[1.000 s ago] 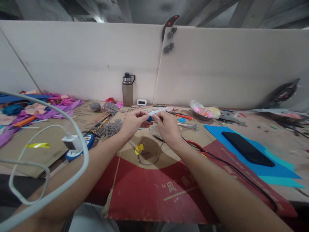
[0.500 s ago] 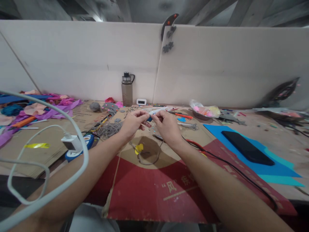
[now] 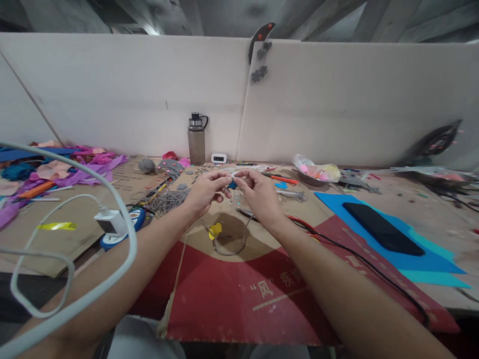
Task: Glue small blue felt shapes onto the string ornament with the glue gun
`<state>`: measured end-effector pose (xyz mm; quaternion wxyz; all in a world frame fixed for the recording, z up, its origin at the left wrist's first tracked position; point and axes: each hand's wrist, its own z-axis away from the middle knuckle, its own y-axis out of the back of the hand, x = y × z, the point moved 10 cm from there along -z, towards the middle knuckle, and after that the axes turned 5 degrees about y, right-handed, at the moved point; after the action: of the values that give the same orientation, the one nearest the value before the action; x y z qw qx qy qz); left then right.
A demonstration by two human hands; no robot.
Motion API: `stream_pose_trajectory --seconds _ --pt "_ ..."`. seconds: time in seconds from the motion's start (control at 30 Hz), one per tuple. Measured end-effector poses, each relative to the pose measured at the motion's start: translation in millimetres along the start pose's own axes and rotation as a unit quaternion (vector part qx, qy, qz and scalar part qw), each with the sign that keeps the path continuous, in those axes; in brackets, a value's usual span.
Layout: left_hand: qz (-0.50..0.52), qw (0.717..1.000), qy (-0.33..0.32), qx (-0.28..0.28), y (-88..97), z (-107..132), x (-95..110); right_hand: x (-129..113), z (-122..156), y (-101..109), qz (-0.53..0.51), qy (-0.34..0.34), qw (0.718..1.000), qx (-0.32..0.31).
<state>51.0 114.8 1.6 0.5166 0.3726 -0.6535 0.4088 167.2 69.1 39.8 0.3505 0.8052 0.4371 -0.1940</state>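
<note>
My left hand (image 3: 205, 191) and my right hand (image 3: 257, 194) meet above the middle of the cardboard-covered table (image 3: 232, 294). Both pinch a small blue piece (image 3: 232, 185) between their fingertips. What the piece is I cannot make out. A thin wire loop (image 3: 230, 239) with a yellow petal shape (image 3: 214, 230) lies on the cardboard just below my hands. A grey coil of cord (image 3: 167, 200) sits to the left of my left hand.
A black phone (image 3: 381, 228) lies on blue paper (image 3: 422, 257) at the right. A water bottle (image 3: 196, 139) and a small clock (image 3: 219, 158) stand by the back wall. Coloured paper scraps (image 3: 56, 167) pile at the left. White charger cable (image 3: 86, 239) crosses the near left.
My hands have stayed together at the same spot. The white stick that pointed up to the right from my fingers is no longer seen there; my right fingers have curled closer over the blue piece.
</note>
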Motion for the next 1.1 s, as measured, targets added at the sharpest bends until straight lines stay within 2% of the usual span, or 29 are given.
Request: stream_pose_trajectory --seconds 0.33,0.43,0.63,0.9,1.1 --pt "-0.026 1.0 0.002 -0.016 -2.4 1.9 3.1 11.5 -1.1 -6.9 -0.022 -0.02 0.999 -0.027" --pt "-0.089 0.996 -0.021 -0.014 -1.5 3.4 10.2 11.6 -1.1 -7.0 -0.013 -0.017 0.999 -0.029" --pt "-0.231 0.97 -0.081 0.004 -4.2 8.1 25.6 9.3 -1.4 -7.2 0.005 -0.001 1.0 -0.027" --pt "-0.277 0.958 -0.078 0.0 -5.8 9.0 28.8 4.5 0.2 -8.7 0.055 0.027 0.997 -0.041" --pt "-0.288 0.956 -0.047 -0.022 -7.6 10.4 29.7 3.6 1.8 -8.9 0.073 0.024 0.996 -0.047"
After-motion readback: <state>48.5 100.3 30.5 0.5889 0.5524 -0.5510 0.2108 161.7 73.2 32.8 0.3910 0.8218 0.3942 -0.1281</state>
